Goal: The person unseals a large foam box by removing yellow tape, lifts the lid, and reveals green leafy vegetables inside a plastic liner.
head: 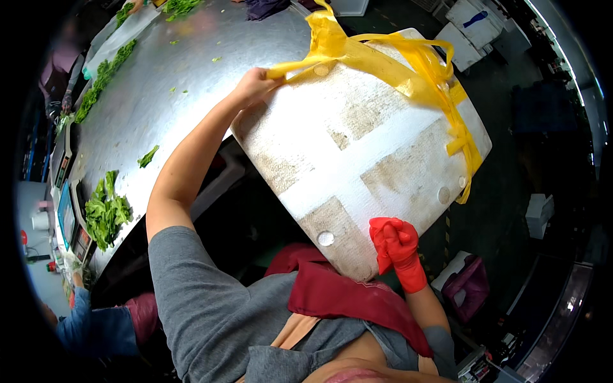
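Observation:
A white polystyrene foam box or panel point(335, 148) fills the middle, tilted, its broad face stained brown around a cleaner white cross. Loose yellow tape point(378, 64) is wrapped and bunched along its far and right sides. My bare left hand point(258, 86) is closed on an end of that tape by the far left corner. My right hand point(402, 242), in a red rubber glove, is a fist at the near right edge. A crumpled red piece point(381, 239), perhaps a second glove, shows in its grip. Whether that fist presses on the foam, I cannot tell.
A metal table point(191, 62) lies left, with leafy greens point(107, 210) and scales point(81, 242) along its edge. A co-worker point(105, 321) is at the lower left, another person point(62, 72) at the upper left. White foam boxes point(471, 28) stand on the floor, upper right.

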